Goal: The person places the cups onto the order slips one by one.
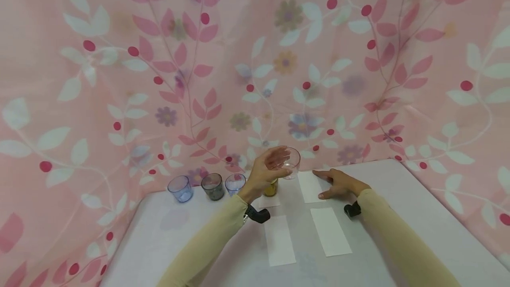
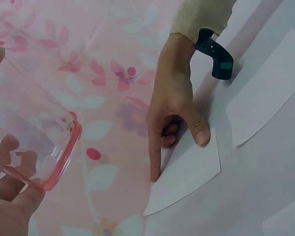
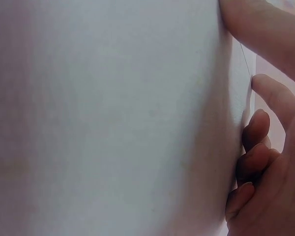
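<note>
Holding a clear pink-tinted cup above the bench with left hand, grip curled round the cup's side. Right hand has grip spread: thumb and index finger apart, both on the far right white paper, other fingers tucked under. Amber cup just below left hand, partly hidden, near another white paper. Two more papers nearer the person: left paper, right paper. To the left, along the far edge, a row: blue cup, dark grey cup, light blue cup. Floral curtain behind.
</note>
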### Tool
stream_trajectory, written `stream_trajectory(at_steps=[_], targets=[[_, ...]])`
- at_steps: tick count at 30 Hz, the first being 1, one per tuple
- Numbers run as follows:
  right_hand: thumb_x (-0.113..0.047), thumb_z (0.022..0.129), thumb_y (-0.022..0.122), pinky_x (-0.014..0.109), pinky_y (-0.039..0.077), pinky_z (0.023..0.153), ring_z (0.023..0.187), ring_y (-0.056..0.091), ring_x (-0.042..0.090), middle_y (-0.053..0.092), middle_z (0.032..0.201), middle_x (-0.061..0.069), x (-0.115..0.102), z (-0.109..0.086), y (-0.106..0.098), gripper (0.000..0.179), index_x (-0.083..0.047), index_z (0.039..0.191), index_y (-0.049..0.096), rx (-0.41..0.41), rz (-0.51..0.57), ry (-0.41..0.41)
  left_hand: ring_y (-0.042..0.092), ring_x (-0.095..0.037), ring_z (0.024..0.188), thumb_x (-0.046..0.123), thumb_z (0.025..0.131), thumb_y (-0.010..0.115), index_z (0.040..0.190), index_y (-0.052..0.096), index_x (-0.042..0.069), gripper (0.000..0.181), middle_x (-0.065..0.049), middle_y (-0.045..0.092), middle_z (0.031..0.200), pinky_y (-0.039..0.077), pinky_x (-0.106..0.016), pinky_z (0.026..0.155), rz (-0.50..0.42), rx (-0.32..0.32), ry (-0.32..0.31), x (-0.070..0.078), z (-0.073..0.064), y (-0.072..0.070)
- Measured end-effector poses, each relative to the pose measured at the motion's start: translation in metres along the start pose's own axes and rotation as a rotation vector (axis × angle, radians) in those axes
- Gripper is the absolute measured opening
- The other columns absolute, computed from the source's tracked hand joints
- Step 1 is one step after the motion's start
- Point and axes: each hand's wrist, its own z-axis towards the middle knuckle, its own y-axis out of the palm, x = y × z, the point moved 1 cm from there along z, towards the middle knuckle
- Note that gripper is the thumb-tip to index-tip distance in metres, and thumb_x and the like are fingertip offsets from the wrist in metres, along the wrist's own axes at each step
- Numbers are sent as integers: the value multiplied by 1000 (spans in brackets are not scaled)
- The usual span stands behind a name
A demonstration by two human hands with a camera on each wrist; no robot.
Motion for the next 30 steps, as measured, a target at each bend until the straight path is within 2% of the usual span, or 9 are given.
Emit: stream_trajectory(at_steps=[4, 9, 14, 20, 24, 30], targets=[[-46, 79, 94, 44, 47, 89, 98, 48, 25, 55, 112, 14, 0, 0, -2, 104, -15, 164, 42, 7, 8, -6, 54, -37, 145, -1, 89, 81, 153, 53, 7, 71, -24, 56, 153, 44, -52, 122, -2, 11, -12, -16, 9, 19], [-43, 80, 94, 40, 49, 85, 93, 53, 22, 59, 102, 9, 0, 3, -5, 102, -10, 162, 44, 16, 20, -28, 57, -35, 141, 1, 87, 83, 151, 57, 11, 69, -15, 64, 148, 44, -51, 121, 84, 40, -51, -37, 14, 41], [-44, 79, 94, 47, 51, 90, 96, 53, 24, 59, 107, 11, 0, 5, -7, 101, -7, 160, 47, 26, 9, -10, 58, -40, 137, 2, 85, 84, 149, 60, 13, 68, -19, 64, 146, 49, -44, 115, 114, 75, -78, -57, 19, 52], [-47, 76, 95, 59, 52, 101, 105, 56, 30, 60, 118, 17, 3, 4, -7, 104, -6, 159, 47, 31, 12, 23, 55, -43, 141, 2, 85, 83, 149, 58, 8, 70, -21, 62, 148, 45, -53, 120, 70, 93, -98, -78, 23, 58], [-44, 77, 95, 63, 50, 107, 115, 60, 36, 64, 127, 22, 4, 4, -6, 98, -5, 156, 52, 43, 5, -18, 53, -42, 144, 4, 85, 82, 150, 56, 6, 69, -19, 61, 150, 39, -56, 124, 51, 104, -122, -91, 23, 62], [-41, 79, 95, 64, 49, 109, 127, 58, 44, 62, 138, 28, 2, 4, -2, 92, -4, 153, 55, 38, 23, -73, 56, -43, 141, 4, 87, 83, 149, 57, 8, 68, -17, 64, 148, 44, -55, 121, 81, 130, -148, -107, 26, 65]])
